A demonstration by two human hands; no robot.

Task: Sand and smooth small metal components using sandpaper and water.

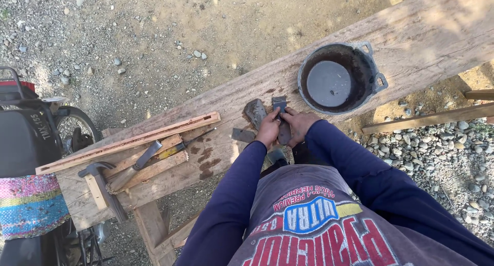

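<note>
A black 2-handled pot (339,79) holding grey liquid stands on the rough wooden bench (411,44). Toward the bench's other end lie a long wooden batten (128,142), a hammer (100,186), a trowel (135,165) and a screwdriver (182,145). A motorcycle (31,142) stands on the gravel (437,158).

Left grip (268,128), right grip (298,123) side by side, clenched
</note>
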